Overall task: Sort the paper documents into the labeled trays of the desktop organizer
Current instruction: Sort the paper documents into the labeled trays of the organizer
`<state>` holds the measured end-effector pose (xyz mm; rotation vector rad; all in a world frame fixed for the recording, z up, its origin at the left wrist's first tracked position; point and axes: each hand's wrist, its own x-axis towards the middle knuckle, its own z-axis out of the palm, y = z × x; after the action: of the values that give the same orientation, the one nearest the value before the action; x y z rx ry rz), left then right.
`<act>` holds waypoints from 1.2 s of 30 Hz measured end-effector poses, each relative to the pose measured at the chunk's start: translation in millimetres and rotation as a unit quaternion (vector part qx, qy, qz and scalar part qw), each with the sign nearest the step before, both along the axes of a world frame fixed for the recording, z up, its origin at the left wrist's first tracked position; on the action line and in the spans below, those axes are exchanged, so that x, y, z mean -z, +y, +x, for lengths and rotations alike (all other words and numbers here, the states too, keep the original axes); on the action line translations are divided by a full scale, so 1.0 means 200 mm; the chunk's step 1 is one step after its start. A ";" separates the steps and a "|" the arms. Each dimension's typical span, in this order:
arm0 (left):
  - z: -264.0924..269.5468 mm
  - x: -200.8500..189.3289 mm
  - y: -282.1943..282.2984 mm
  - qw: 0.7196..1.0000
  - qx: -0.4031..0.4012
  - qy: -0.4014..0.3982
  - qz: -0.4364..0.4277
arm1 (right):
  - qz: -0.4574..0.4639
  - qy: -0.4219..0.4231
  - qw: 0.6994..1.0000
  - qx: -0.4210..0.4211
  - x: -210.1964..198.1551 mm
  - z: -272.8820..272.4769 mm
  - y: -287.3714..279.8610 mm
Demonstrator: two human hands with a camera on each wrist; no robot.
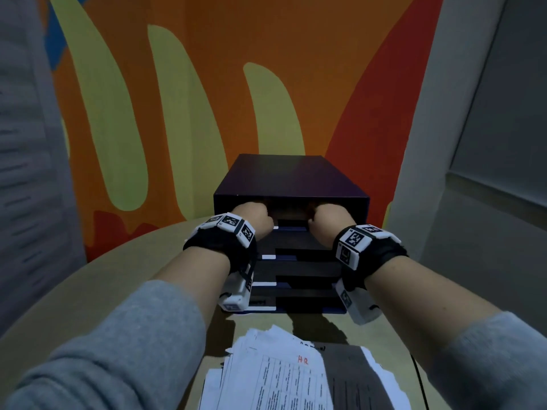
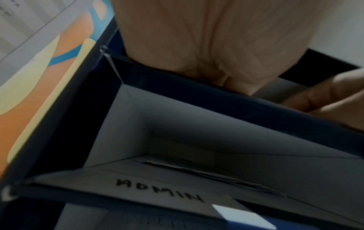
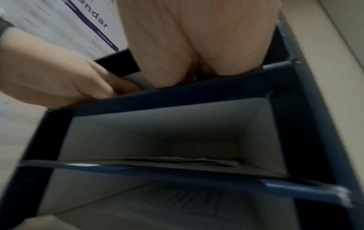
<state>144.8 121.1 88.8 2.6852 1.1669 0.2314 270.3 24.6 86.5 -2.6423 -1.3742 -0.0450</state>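
Both the left hand and right hand reach into the organizer's top tray, their grip hidden; the near paper stack looks light and floppy, best lifted by its edges.

Hidden: fingers of our left hand and right hand, inside the organizer top slot; whatever they hold we cannot tell. Blurred: both wrist views. Cut off: paper stack at the bottom edge of the head view. Too small: tray labels, print on the sheets.
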 end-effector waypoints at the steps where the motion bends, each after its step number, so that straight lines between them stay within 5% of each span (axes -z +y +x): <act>1: -0.01 0.00 0.00 1.000 -0.003 -0.004 0.006 | -0.017 -0.006 1.000 -0.002 0.00 0.01 0.00; 8: -0.06 0.04 0.04 0.995 0.093 -0.031 -0.003 | -0.036 0.005 0.999 0.018 -0.06 0.02 -0.05; 13: -0.04 0.03 -0.02 0.992 0.025 0.102 0.077 | -0.057 0.002 0.998 0.013 -0.06 0.00 -0.06; 17: -0.02 0.05 -0.03 0.993 0.032 0.068 0.092 | -0.045 0.002 0.999 0.019 -0.07 -0.03 -0.08; 21: -0.01 0.04 -0.04 0.985 0.031 0.154 0.073 | -0.046 -0.010 0.999 0.009 -0.06 -0.06 -0.12; 36: -0.02 0.03 -0.14 0.979 0.002 0.177 0.101 | -0.070 -0.048 0.996 -0.010 0.01 -0.04 -0.13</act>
<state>141.4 93.6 82.7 2.9943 1.2940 -0.1452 261.5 -1.8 85.5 -2.7737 -1.4857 -0.0761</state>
